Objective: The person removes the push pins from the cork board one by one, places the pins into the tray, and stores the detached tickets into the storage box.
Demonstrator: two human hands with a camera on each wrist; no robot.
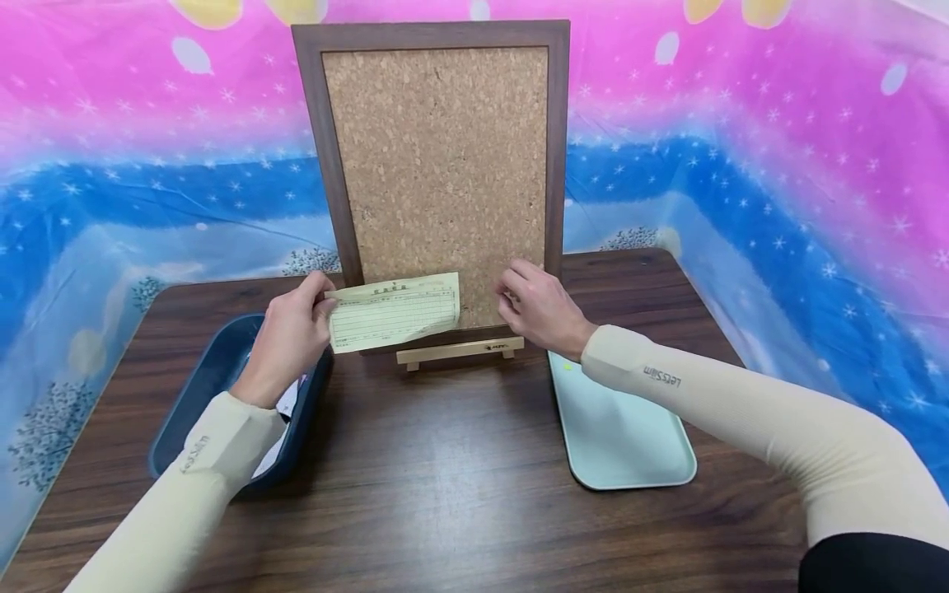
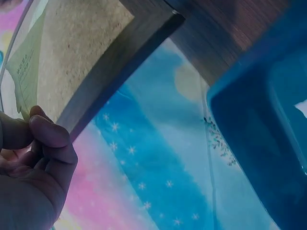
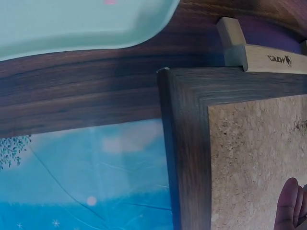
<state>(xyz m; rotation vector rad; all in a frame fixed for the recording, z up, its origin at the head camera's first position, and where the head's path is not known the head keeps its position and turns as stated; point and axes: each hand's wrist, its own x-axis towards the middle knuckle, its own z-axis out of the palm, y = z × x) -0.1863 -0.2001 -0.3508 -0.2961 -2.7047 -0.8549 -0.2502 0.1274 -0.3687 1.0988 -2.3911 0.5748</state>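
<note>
A yellowish printed form slip (image 1: 389, 317) is pinched at its left edge between the thumb and fingers of my left hand (image 1: 289, 342). It overlaps the lower part of a brown-framed cork board (image 1: 445, 165), and its lower right corner curls. In the left wrist view the slip (image 2: 29, 67) stands out from the fingertips. My right hand (image 1: 544, 309) is at the board's lower right, fingers bent and fingertips close together. Only a few fingers of the right hand (image 3: 290, 206) show in its wrist view; I cannot tell whether they pinch something small.
The board leans on a small light-wood easel (image 1: 460, 352). To the left stands a dark blue bin (image 1: 193, 387) with papers inside. A mint-green tray (image 1: 630, 445) sits on the right, partly under the right forearm. Behind the wooden table (image 1: 430, 511) hangs a patterned cloth (image 1: 185, 140).
</note>
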